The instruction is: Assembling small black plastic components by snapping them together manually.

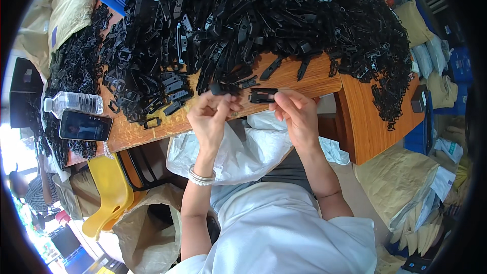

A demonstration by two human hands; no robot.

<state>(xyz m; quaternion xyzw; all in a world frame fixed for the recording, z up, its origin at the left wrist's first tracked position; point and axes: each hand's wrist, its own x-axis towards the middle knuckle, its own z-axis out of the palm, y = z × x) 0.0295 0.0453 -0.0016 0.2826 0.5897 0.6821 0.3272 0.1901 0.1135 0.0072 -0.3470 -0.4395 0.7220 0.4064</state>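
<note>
The black plastic clip (pixel 263 95) sits just above the near edge of the wooden counter (pixel 299 78), pinched at its right end by the fingers (pixel 280 102) of our right hand (pixel 297 114). It is a flat, rectangular piece and lies roughly level between our two hands. Our left hand (pixel 213 114) is raised just beside it, its fingers (pixel 225 100) pressed around a second small black part (pixel 223 89); that part and the clip are close together, but we cannot tell whether they touch. A beaded bracelet (pixel 201 176) circles our left wrist.

In this one view from the head, a huge heap of black plastic parts (pixel 264 15) covers most of the counter beyond our hands and spills over its right side. To our left, near the counter's edge, a dark smartphone (pixel 84 126) lies flat with a clear water bottle (pixel 73 102) on its side just behind it. Under the counter, a white plastic bag (pixel 238 152) opens across our lap. A yellow plastic stool (pixel 109 193) stands lower left, beside a brown paper sack (pixel 147 228). More brown sacks (pixel 401 182) are stacked on the floor to the right
</note>
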